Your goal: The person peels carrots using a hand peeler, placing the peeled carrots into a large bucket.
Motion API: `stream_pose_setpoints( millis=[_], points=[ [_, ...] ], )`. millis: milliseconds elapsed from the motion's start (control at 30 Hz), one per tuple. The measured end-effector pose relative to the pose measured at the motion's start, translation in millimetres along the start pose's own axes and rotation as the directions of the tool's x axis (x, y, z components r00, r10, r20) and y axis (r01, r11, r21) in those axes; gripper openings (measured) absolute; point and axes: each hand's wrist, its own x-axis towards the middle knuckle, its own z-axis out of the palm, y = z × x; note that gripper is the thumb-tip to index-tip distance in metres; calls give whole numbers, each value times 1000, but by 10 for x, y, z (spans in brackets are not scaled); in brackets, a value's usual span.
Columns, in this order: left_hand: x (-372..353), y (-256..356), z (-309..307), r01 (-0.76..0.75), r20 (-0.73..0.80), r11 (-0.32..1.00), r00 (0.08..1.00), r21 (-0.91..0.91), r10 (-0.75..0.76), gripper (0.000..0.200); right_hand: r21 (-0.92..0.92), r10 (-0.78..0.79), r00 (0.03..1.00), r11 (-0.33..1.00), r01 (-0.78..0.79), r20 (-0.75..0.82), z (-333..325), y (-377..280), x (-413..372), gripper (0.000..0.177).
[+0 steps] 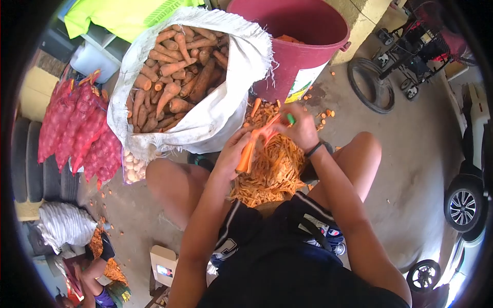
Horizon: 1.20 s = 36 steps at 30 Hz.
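Note:
In the head view, my left hand (233, 153) is closed around a peeled orange carrot (246, 154), which points down and toward me. My right hand (299, 126) is closed on a tool with a green part (290, 118), at the carrot's far end. Motion blurs the tool's working end and the strips near it. Beneath both hands lies a big heap of orange peelings (272, 172), between my knees. A white woven sack (205, 136) full of unpeeled carrots (172, 69) stands just beyond my left hand.
A large red bin (285, 66) stands beyond my hands, with something orange inside. Red net bags of onions (77, 128) sit left. Tires (35, 159) line the left edge. A loose tire (371, 84) and car (465, 205) are right. Another person's leg (92, 277) shows lower left.

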Motion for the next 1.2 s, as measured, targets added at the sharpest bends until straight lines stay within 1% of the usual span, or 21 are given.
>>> stream_pose_setpoints(
  millis=[100, 167, 200, 233, 267, 333, 367, 467, 500, 600, 633, 733, 767, 867, 900, 967, 1000, 1067, 1100, 1167, 1200],
  points=[
    [-9, 38, 35, 0, -25, 998, 1000, 58, 1, 29, -52, 156, 984, 986, -161, -90, -148, 153, 114, 50],
    [-40, 134, 95, 30, -81, 996, 996, 90, -22, 29, 62, -14, 999, 998, 17, -49, -52, 58, 45, 49],
    [-3, 90, 90, 10, -77, 999, 997, 32, -7, 29, 122, -99, 995, 987, 101, -29, 19, -46, -48, 48],
    [49, 20, 84, -9, -77, 1000, 997, -26, 7, 29, 211, -28, 991, 977, 0, 132, 1, -266, -124, 46],
    [81, -47, 54, -27, -82, 996, 996, -84, 20, 29, 175, -65, 991, 984, 43, 120, 9, -273, -121, 46],
    [61, -63, 4, -11, -41, 1000, 999, -11, 11, 29, 112, -125, 988, 987, 115, 91, 79, -273, -155, 45],
    [37, -75, -14, -1, -16, 1000, 1000, 28, 1, 29, 50, -142, 990, 989, 141, 22, 81, -148, -96, 44],
    [1, -53, -35, 100, 29, 995, 994, 11, -101, 31, -128, 32, 990, 991, -50, -134, -92, 222, 111, 44],
    [17, -29, -14, 97, 15, 995, 995, -12, -97, 31, -71, 147, 979, 985, -158, -139, -163, 203, 152, 45],
    [49, 32, 17, 78, -43, 992, 996, -95, -82, 34, 163, 253, 963, 951, -265, 90, -127, -13, 10, 47],
    [45, 29, 17, 72, -69, 989, 994, -128, -82, 35, 164, 165, 980, 970, -182, 112, -81, -96, -54, 47],
    [71, -33, 49, 48, -31, 993, 998, -108, -51, 37, 198, -93, 980, 979, 56, 179, 106, -315, -262, 47],
    [58, -68, 60, 9, -39, 996, 999, -89, -12, 37, 173, -96, 984, 983, 70, 149, 99, -285, -234, 46],
    [-7, -47, -31, 88, 2, 995, 996, 41, -89, 36, -33, -34, 998, 999, 32, -45, -37, 63, -5, 46],
    [6, -67, 8, 75, -31, 997, 997, -1, -75, 36, -9, 59, 997, 998, -60, -51, -76, 103, 17, 46],
    [45, -92, -74, 88, -4, 994, 996, -66, -89, 35, 42, 235, 970, 972, -233, -59, -138, 159, 79, 45],
    [90, -81, -100, 91, 8, 991, 996, -100, -91, 35, 92, 158, 987, 983, -156, -18, -130, 59, 55, 45],
    [152, -86, -39, 49, -39, 992, 998, -115, -54, 34, 204, -7, 997, 979, -9, 74, -27, -248, -132, 45],
    [146, -83, 7, 31, -69, 992, 997, -122, -40, 33, 207, -36, 992, 978, 11, 119, -5, -275, -147, 46],
    [116, -94, 62, -10, -66, 995, 998, -95, 4, 32, 228, -79, 977, 973, 33, 200, 86, -315, -212, 47],
    [77, -102, 60, -19, -63, 997, 998, -77, 14, 32, 176, -69, 988, 983, 44, 140, 104, -252, -200, 48]
  ],
)
